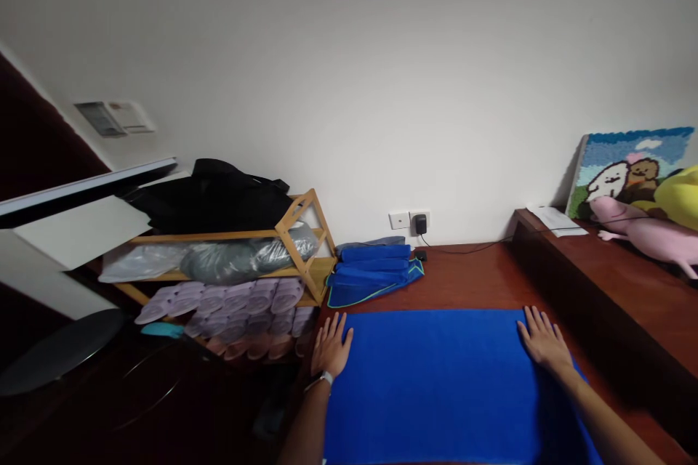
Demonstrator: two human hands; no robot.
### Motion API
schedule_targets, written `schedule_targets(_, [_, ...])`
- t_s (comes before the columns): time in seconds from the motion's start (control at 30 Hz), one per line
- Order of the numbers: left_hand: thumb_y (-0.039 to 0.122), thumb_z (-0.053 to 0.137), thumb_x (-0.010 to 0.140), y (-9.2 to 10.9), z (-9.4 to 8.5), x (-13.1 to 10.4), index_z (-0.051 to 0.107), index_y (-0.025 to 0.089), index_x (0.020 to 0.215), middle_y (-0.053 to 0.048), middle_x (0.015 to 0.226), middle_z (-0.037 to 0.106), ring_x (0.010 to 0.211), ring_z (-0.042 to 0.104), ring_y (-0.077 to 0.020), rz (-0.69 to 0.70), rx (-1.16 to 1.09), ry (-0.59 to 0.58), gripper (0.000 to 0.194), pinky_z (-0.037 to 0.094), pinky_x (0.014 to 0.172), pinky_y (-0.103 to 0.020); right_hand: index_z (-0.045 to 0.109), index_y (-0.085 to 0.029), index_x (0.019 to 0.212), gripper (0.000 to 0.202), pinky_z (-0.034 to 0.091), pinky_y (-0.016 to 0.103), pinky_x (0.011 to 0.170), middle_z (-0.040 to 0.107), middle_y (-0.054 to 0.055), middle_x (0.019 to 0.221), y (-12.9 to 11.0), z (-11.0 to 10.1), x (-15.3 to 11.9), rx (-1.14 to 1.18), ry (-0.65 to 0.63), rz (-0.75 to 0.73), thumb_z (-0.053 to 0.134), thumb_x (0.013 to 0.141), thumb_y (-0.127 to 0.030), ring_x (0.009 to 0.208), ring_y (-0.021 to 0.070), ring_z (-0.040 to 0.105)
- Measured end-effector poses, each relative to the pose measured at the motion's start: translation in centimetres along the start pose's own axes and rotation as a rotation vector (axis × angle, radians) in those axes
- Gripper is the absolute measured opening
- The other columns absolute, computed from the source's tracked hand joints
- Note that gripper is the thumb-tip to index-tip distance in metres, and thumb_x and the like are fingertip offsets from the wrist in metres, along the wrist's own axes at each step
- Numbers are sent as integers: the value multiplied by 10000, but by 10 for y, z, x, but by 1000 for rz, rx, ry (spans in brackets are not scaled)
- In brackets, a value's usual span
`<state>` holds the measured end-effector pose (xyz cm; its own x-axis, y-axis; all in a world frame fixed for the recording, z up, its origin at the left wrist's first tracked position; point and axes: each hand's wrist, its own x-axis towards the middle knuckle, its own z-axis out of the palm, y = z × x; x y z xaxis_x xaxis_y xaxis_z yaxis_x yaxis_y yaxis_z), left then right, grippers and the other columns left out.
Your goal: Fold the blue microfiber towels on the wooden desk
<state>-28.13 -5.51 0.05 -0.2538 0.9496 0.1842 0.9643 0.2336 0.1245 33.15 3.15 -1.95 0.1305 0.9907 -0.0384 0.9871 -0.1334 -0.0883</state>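
Observation:
A blue towel [436, 385] lies spread flat on the reddish-brown wooden surface [463, 280]. My left hand [331, 349] rests palm down at the towel's far left corner, fingers stretched out, with a light band on the wrist. On the far right corner lies my right hand [542, 341], also flat with its fingers apart. Neither hand grips anything. Beyond the towel, close to the wall, sits a pile of folded blue cloths [374, 269], one edged in green. The towel's near edge is partly cut off by the frame.
Left stands a wooden rack [305, 251] bearing a black bag [218, 196], plastic-wrapped items and several lilac slippers [240, 298]. A charger [420, 224] is plugged into the wall, its cable trailing right. The raised ledge [616, 261] at right holds a pink plush toy [643, 229] and a dog picture [627, 167].

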Motion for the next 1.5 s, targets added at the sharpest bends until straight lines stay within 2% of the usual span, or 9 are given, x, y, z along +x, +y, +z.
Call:
schedule_targets(0.23, [508,358,1044,2,-4,-3,414,247,1600,-71,1683,385,1557,341,-310,12,-25,1,617,277,1267,-533,373,-8,1589,750,242,576,1252,353,213,1662,-43,-32,-3,-11,-9,4,182,993,-421,1550,366,309])
schedule_targets(0.4, [504,365,1047,2,-4,-4,409,253,1603,-67,1685,385,1562,329,-310,7,-26,6,611,262,1273,-525,313,-42,1621,719,136,484,1300,298,162,1693,-196,-30,-51,94,103,-371,178,1050,-456,1591,290,213])
schedule_targets(0.53, [499,365,1051,2,-3,-4,398,253,1608,-60,1693,373,1567,318,-300,7,-13,3,610,266,1274,-506,263,-105,1645,719,147,477,1302,264,116,1703,-330,-20,-103,281,-11,-640,181,1063,-519,1597,257,194])
schedule_targets(0.67, [479,356,1055,1,-2,-5,395,239,1608,-61,1695,368,1565,325,-292,8,5,0,605,276,1272,-499,245,-98,1645,725,124,494,1304,219,124,1710,-383,-10,-119,347,-128,-704,175,1066,-528,1604,262,150])
schedule_targets(0.87, [494,346,1057,1,-3,-4,391,254,1611,-56,1697,365,1573,307,-287,6,-6,-5,606,264,1277,-495,252,-124,1649,723,116,496,1305,216,113,1712,-307,-6,-87,263,-86,-583,233,1052,-533,1602,255,167])
schedule_targets(1.13, [488,341,1053,-1,-1,-1,406,240,1604,-64,1690,376,1564,329,-292,12,4,2,608,270,1274,-509,266,-99,1648,766,171,496,1292,282,113,1705,-49,3,-10,44,3,-145,218,1006,-515,1591,279,211])
schedule_targets(1.23, [494,334,1052,-2,3,-1,400,253,1607,-55,1691,376,1564,328,-288,15,3,14,608,267,1275,-506,243,-64,1646,777,192,474,1290,245,119,1717,20,7,6,20,-10,-107,177,1000,-489,1595,266,193])
schedule_targets(1.33, [509,338,1046,-2,5,2,397,252,1608,-63,1701,351,1573,307,-296,16,-31,3,621,253,1278,-522,258,-48,1639,776,213,471,1283,250,136,1714,41,6,11,33,-21,-126,149,1003,-481,1591,271,209])
schedule_targets(1.5, [493,315,1053,-6,-15,10,419,218,1595,-114,1672,407,1545,368,-299,-33,-156,-49,616,333,1242,-530,300,-68,1630,766,225,471,1282,306,145,1699,21,-2,-7,116,73,-103,135,1015,-494,1583,267,241])
